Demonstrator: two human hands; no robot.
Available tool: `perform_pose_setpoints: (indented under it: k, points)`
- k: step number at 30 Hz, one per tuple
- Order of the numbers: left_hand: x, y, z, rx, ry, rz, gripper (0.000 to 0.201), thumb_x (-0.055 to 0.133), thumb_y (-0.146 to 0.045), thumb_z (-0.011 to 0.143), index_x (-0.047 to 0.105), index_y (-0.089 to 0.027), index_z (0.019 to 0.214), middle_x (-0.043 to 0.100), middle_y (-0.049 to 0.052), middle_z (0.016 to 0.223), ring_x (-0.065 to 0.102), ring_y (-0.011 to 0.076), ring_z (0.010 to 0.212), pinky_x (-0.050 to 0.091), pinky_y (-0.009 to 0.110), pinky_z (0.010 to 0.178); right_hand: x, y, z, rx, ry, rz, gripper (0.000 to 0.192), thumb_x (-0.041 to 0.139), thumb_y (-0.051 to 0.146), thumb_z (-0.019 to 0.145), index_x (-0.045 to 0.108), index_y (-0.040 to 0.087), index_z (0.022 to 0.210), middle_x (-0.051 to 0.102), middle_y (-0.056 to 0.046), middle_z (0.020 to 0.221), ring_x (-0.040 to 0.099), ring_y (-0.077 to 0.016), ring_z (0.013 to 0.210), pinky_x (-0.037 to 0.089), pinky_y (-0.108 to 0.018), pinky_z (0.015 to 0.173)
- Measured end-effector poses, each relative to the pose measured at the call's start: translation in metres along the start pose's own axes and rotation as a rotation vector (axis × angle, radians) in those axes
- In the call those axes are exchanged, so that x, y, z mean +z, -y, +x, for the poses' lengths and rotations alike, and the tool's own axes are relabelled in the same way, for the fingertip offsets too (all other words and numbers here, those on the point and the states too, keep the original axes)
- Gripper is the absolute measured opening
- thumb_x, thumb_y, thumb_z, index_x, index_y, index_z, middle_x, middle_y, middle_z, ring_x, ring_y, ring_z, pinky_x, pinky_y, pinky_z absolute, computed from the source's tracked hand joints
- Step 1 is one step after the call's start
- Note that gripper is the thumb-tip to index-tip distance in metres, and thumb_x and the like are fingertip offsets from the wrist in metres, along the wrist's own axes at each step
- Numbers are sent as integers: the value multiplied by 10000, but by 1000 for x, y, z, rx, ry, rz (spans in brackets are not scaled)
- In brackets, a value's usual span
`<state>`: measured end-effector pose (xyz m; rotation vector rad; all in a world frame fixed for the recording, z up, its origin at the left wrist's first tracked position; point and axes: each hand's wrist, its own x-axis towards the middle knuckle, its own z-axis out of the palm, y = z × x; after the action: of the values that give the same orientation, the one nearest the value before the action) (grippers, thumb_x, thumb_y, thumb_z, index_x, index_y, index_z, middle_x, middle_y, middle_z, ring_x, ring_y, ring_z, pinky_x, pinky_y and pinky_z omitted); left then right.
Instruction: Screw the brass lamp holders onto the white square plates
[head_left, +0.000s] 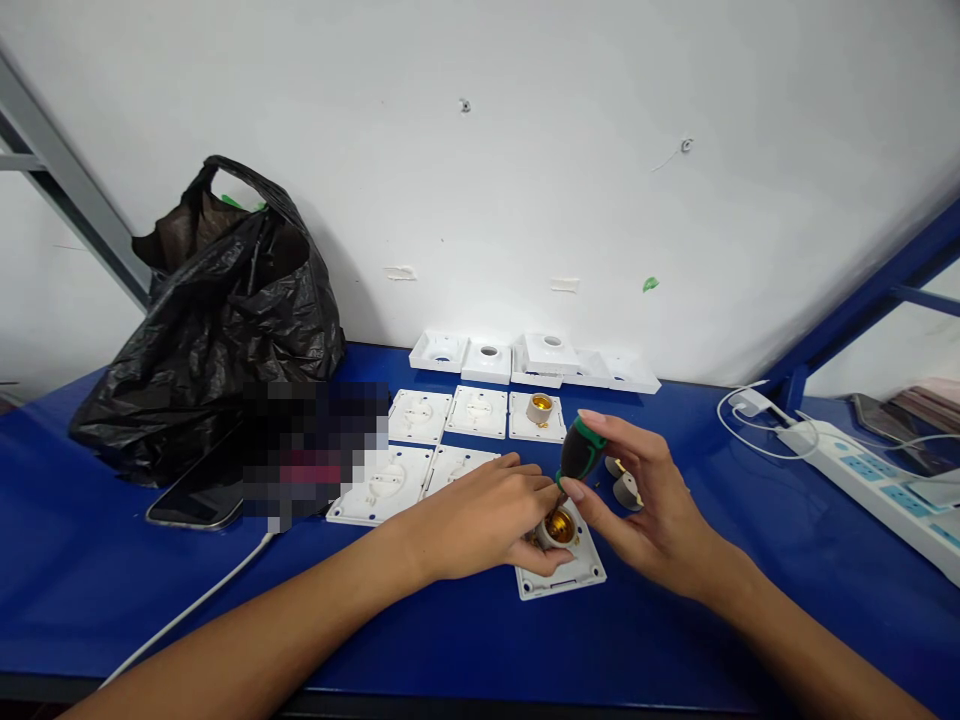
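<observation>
My left hand (484, 520) grips a round lamp socket (559, 527) with a brass inside, which sits on a white square base plate (566, 578) on the blue table (675, 640). In my right hand (649, 500) is a short screwdriver with a black and green handle (581, 452); its tip points down into the socket. Two loose grey socket parts (626, 488) lie just behind my right hand.
Several white base plates (450, 440) lie in rows behind my hands, one with a socket (540, 408) on it; white covers (525, 358) line the wall. A black plastic bag (217, 320) and a phone (199, 495) are left; a power strip (877, 480) with cables is right.
</observation>
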<state>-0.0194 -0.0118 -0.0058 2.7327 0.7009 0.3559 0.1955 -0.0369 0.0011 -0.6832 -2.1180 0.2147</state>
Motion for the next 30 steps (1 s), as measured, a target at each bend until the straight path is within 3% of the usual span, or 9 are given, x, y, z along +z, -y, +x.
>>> perform_pose_setpoints:
  k: [13,23,30]
  points:
    - [-1,0,1,10,10,-4,346,775,-439,956,587,-184,817,661,3,820,626,198,790,461,337,803,0,0,2,-8,2,11,748,625,133,1008,294,355,1641,680,-48,1286,716,-204,987,643,-398,890]
    - [0,1,0,18,-8,-31,366,784,-427,947,568,-194,766,650,-13,781,619,186,753,460,349,800,-1,3,5,-4,20,23,702,593,161,1028,290,365,1628,682,-26,1064,712,-225,911,662,-404,773]
    - [1,2,0,17,-2,-34,368,777,-439,952,569,-195,771,655,-6,794,633,195,778,458,349,814,-1,3,5,-6,24,18,723,602,151,1021,284,366,1633,681,-26,1082,713,-223,920,663,-407,784]
